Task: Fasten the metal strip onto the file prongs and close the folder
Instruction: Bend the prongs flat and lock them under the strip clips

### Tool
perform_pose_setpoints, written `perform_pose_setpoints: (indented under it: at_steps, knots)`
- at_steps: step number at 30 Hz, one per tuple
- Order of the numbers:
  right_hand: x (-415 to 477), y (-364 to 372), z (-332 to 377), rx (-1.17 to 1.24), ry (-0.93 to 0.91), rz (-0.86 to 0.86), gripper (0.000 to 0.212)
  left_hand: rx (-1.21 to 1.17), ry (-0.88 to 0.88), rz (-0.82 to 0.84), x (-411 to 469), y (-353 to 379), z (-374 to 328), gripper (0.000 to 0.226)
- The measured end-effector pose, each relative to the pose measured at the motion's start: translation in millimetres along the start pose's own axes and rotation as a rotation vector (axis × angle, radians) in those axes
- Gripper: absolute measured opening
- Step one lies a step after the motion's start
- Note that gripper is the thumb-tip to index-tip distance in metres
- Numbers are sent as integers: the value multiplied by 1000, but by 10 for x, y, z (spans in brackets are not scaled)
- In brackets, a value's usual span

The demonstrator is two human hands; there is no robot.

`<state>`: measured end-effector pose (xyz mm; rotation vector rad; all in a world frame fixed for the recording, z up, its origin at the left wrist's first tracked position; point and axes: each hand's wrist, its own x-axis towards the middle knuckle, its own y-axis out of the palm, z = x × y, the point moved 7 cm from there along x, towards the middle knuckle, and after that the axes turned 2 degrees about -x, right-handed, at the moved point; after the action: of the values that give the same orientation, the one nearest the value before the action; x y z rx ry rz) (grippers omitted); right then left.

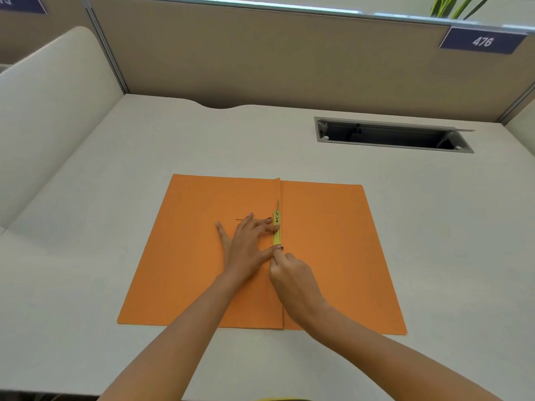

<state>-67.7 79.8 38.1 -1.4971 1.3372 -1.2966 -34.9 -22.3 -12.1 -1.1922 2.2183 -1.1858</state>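
Note:
An orange folder (333, 241) lies open and flat on the desk, its spine running away from me. A brass-coloured metal strip (277, 234) lies along the spine, with a thin prong (278, 204) sticking up at its far end. My left hand (246, 244) rests flat on the left flap, fingers spread, fingertips and thumb touching the strip. My right hand (292, 273) is curled at the strip's near end, fingertips pinched there. What it pinches is hidden by the fingers.
The pale desk (115, 198) has an open cable slot (390, 136) at the back right. A tan partition (260, 59) rises behind, with a sign reading 476 (482, 41). A cream side panel (52, 111) stands at the left.

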Motion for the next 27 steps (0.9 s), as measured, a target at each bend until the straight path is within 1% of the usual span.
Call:
perform_pose_setpoints:
  at_steps: [3,7,12,18,20,22,25,27]
  knots:
    - [15,-3,40,-37,37,32,37,0,-3,4,8,10,8,44]
    - [20,0,138,-44,94,64,26,-2,-6,4,11,17,16,43]
    - [-45,8,194,-36,97,40,17,-1,-1,3,13,14,4,43]
    - [-213,-20,112,11,22,-64,31,3,9,7,-2,7,4,43]
    - [-265,-6,46,38,-12,-87,30,0,11,5,-1,3,3,43]
    - [-312,27,-55,119,-6,-117,26,0,12,6,-2,5,3,43]
    - [-381,109,-211,369,52,-157,9,-10,13,12,6,15,11,44]
    - [-410,146,-270,520,108,-153,7,-16,10,17,11,20,18,44]
